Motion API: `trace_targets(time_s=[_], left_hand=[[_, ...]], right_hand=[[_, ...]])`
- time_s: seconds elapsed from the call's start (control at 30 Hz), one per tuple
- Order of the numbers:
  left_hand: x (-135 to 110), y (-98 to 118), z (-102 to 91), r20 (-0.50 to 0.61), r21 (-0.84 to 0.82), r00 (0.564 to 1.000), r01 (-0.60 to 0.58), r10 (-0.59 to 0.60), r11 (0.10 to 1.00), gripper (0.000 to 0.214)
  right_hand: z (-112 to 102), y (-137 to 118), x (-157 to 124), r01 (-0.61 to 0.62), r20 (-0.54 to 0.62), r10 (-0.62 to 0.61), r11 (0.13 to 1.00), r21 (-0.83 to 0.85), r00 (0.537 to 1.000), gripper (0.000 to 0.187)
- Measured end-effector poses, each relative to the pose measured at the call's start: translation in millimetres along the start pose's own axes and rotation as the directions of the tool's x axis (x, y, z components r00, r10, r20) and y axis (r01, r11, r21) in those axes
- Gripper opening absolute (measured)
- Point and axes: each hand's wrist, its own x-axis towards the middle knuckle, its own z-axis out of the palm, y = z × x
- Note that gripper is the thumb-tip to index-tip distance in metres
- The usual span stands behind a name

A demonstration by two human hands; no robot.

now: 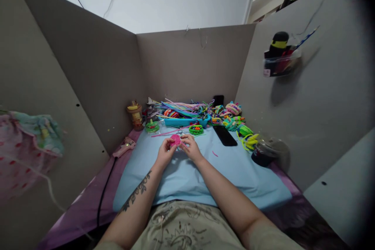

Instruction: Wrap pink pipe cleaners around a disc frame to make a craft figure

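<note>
A bright pink piece that looks like coiled pipe cleaner (175, 140) is held up over the blue cloth, between both hands. My left hand (166, 151) pinches its left side with thumb and fingers. On the other side, my right hand (191, 149) has its fingers closed on the right edge of the same piece. The fingertips partly cover it. Just beyond the hands lie a loose pink pipe cleaner (164, 134) and a green fuzzy figure (196, 129). A short pink scrap (215, 153) rests on the cloth to the right.
A blue tray (187, 122) heaped with pipe cleaners stands at the back. Fuzzy figures (231, 123), a dark phone (225, 136) and a dark tub (263, 152) are to the right. At left are a cup (135, 116) and a pink corded tool (124, 147). Grey panels (193, 66) enclose the table.
</note>
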Motion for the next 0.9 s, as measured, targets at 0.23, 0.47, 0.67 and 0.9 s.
trace_targets(time_s=[0.23, 0.47, 0.67, 0.9], left_hand=[[-0.9, 0.4, -0.4, 0.013, 0.03, 0.999, -0.035, 0.035, 0.999, 0.027], [-1.4, 4.1, 0.7, -0.02, 0.056, 0.998, -0.056, 0.058, 0.997, 0.023], [-1.9, 7.2, 1.7, -0.014, 0.039, 0.998, -0.063, 0.064, 0.997, 0.026], [-1.1, 3.9, 2.2, -0.01, 0.012, 0.999, -0.042, 0.042, 0.999, 0.029]], right_hand=[[-1.4, 1.8, 1.1, -0.058, -0.014, 0.059, 0.993, 0.108, 0.998, 0.027], [-0.3, 2.5, 1.3, -0.139, -0.039, 0.149, 0.974, 0.181, 0.988, 0.023], [4.8, 2.9, -0.1, -0.199, -0.047, 0.212, 0.959, 0.203, 0.976, 0.021], [4.0, 3.0, -0.1, -0.198, -0.07, 0.213, 0.965, 0.174, 0.975, 0.02]])
